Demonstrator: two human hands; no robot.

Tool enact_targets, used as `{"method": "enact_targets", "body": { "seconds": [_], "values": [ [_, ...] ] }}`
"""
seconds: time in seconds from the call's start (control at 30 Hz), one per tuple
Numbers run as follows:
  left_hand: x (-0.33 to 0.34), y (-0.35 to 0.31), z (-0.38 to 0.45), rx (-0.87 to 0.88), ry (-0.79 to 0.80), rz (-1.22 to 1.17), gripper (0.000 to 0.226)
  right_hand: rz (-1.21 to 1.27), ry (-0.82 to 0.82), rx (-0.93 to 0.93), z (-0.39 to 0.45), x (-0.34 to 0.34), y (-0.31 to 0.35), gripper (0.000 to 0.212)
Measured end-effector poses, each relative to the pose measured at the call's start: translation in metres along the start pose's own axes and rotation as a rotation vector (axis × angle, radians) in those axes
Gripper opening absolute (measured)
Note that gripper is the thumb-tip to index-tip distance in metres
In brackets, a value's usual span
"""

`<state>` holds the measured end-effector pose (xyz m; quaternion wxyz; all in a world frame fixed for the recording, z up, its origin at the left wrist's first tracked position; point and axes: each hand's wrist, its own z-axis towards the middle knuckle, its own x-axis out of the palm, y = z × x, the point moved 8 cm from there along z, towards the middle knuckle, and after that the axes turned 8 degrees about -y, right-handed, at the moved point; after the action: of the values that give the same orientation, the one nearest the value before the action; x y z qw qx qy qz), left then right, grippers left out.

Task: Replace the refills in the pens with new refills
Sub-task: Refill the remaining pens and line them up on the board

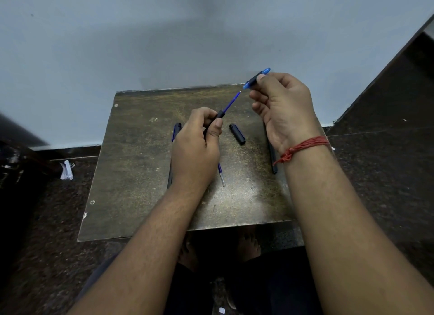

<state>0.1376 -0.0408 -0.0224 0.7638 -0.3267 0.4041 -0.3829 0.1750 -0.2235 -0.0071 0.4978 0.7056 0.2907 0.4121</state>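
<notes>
Now my left hand (196,140) grips the pen barrel (217,118), refill (231,102) aimed toward 1 o'clock so my right hand (281,108), pinching the nose cone (254,79), can likely thread it on; 1 loose refill (221,176) lies on the table (141,162).

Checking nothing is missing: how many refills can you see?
2: one refill sticks out of the barrel in the left hand; a loose one lies on the table. More may be hidden.
</notes>
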Motion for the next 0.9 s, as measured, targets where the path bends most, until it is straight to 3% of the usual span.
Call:
{"method": "enact_targets", "body": {
  "seconds": [0.43, 0.73, 0.9],
  "values": [
    [0.000, -0.001, 0.000, 0.003, -0.006, 0.023, 0.005, -0.290, 0.143, -0.087, -0.008, 0.018, -0.008, 0.004],
    [-0.005, 0.002, 0.002, -0.034, -0.038, 0.007, 0.009, -0.290, 0.233, -0.065, -0.020, 0.035, -0.018, 0.014],
    [-0.005, 0.001, 0.002, -0.026, -0.030, 0.009, 0.005, -0.335, 0.295, -0.052, -0.021, 0.037, -0.020, 0.008]
  ]
}}
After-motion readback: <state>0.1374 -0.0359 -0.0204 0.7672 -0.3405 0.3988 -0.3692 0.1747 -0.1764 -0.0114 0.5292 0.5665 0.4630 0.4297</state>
